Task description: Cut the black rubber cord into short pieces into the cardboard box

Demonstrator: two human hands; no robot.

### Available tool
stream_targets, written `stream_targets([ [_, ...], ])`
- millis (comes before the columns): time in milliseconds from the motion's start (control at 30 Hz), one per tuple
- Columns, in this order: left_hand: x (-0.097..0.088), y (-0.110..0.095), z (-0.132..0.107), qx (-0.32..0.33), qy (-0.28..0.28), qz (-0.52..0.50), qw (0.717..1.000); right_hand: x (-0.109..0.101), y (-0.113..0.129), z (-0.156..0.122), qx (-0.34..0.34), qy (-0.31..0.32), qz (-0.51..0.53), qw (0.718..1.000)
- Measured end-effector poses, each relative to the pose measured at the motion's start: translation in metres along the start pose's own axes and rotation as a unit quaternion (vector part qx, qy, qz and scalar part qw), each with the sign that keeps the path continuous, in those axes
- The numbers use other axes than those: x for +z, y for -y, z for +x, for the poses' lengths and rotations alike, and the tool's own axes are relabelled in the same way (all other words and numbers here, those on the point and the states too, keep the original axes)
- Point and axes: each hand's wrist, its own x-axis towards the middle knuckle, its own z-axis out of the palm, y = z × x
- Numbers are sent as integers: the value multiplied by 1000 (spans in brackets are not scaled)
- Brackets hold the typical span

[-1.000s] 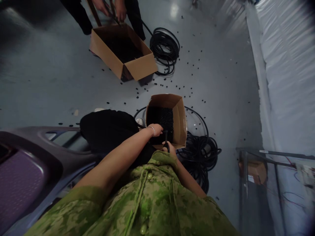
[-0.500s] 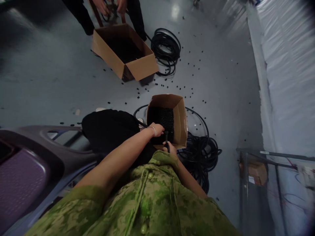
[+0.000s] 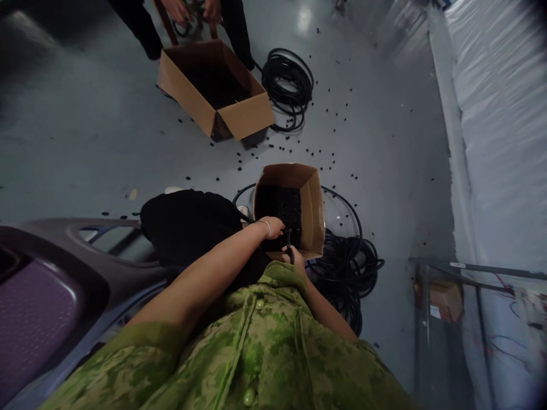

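My left hand (image 3: 272, 227), with a thin bracelet at its wrist, is closed at the near left part of an open cardboard box (image 3: 315, 219). A black hose (image 3: 243, 215) runs up to it and appears gripped in its fingers. My right hand (image 3: 298, 261) is wrapped round the dark handle of a small cutting tool (image 3: 289, 242), whose head points away from me beside my left fingertips. The tool's exact kind is too small to make out. Many short black pieces (image 3: 290, 206) lie inside the box below both hands.
Coiled black hose (image 3: 354, 265) lies right of the box. Across the floor, a co-worker's hands (image 3: 192, 11) work above a larger cardboard box (image 3: 248, 117), beside another hose coil (image 3: 287, 82). Black bits are scattered between. A purple-seated chair (image 3: 38, 313) stands left, a metal frame (image 3: 470, 270) right.
Almost nothing differs. Both my hands keep their place over the box, and the view has shifted very slightly.
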Motion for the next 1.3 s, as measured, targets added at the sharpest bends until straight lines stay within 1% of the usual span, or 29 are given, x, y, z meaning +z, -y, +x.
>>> stream_targets([
  [133,0,3,1,-16,0,-8,1000,6,-1,0,-9,5,26,1000],
  [233,0,5,1,-22,-6,8,1000,10,-4,1,-6,2,39,999],
  [367,-2,5,-1,-33,-14,35,999,12,-7,3,-7,2,28,1000],
  [467,-4,4,-4,-44,-16,27,999,12,-8,5,-12,4,19,1000],
  [600,-7,3,-6,-56,-20,20,998,13,-9,5,-2,6,24,1000],
  [767,-6,3,-5,-52,-19,41,998,17,-10,6,16,-5,35,999],
  [867,-5,4,-4,-52,-13,50,997,17,-10,6,12,-6,36,999],
  [1133,-3,7,-2,-54,-16,32,998,13,-5,4,-2,-8,6,1000],
  [1300,0,10,1,-55,-26,25,998,17,-10,6,4,-8,10,1000],
])
